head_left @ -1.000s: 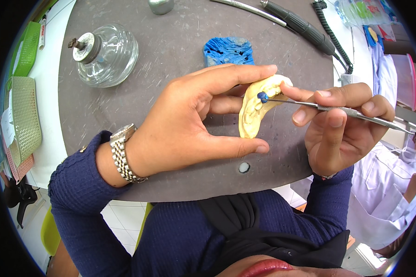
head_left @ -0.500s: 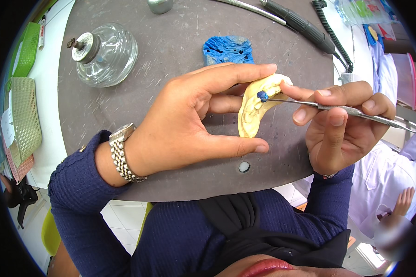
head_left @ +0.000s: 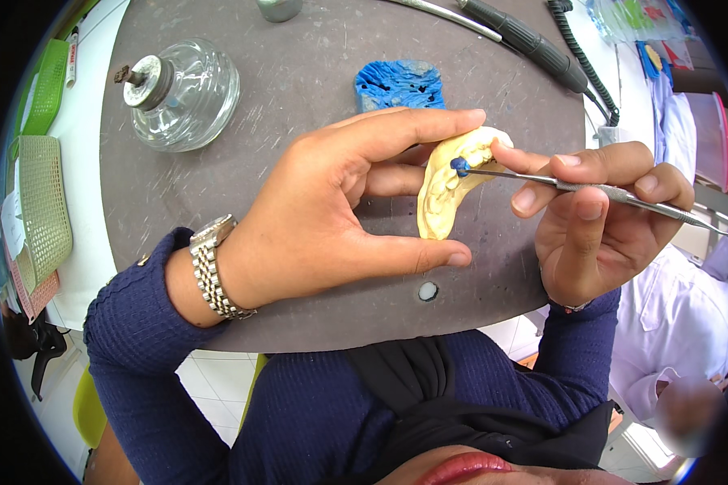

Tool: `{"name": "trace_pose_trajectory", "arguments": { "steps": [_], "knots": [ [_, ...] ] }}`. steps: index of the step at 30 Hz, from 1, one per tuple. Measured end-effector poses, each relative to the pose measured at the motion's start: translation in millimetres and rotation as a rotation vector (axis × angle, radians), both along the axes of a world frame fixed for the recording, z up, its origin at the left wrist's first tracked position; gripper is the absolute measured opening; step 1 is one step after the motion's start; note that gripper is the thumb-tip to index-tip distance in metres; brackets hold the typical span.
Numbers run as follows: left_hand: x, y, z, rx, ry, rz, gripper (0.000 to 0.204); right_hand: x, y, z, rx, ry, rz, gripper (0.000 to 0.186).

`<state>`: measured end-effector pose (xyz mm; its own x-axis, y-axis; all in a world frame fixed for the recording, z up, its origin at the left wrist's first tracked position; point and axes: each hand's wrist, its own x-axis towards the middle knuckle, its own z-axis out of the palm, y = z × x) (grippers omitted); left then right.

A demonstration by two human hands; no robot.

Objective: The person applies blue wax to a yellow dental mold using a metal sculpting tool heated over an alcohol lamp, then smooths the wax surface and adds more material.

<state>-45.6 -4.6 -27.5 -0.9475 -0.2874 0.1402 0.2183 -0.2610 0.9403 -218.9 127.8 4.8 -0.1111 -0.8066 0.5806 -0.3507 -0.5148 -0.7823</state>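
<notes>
My left hand (head_left: 323,210) grips a pale yellow plaster dental model (head_left: 435,212) between thumb and fingers, with its row of teeth turned toward my right hand. On one tooth sits a small lump of dark blue wax (head_left: 459,166). My right hand (head_left: 603,210) holds a thin metal wax carver (head_left: 615,194) like a pen, its tip touching the blue wax. A fingertip of that hand rests against the model's upper end. Just beyond the left hand lies a crumpled block of blue wax (head_left: 399,84) on the grey work board (head_left: 299,77).
A glass spirit burner (head_left: 188,97) stands at the far left of the board. A dental handpiece (head_left: 530,44) with a coiled cord lies at the far right. Green baskets (head_left: 44,206) line the left edge. Someone in a white coat (head_left: 675,315) is at the right.
My hands, the model and the carver hold nearly the same pose; the carver's tip stays at the wax. At the right, the other person's hand has lowered.
</notes>
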Motion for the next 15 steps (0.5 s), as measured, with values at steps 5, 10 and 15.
{"name": "trace_pose_trajectory", "arguments": {
  "steps": [5, 10, 15],
  "knots": [
    [-0.6, 0.3, 1.4, 0.022, -0.013, -0.009, 0.07, -1.4, 0.6, -0.9, -0.004, -0.011, 0.0, 0.027],
    [-0.8, 0.3, 0.5, 0.012, 0.001, -0.002, 0.069, -2.5, 0.3, 0.5, -0.003, -0.027, 0.025, 0.026],
    [-1.6, 0.4, -0.2, 0.014, 0.012, -0.001, 0.069, -2.1, 2.0, 3.0, 0.022, -0.03, 0.021, 0.026]
  ]
}}
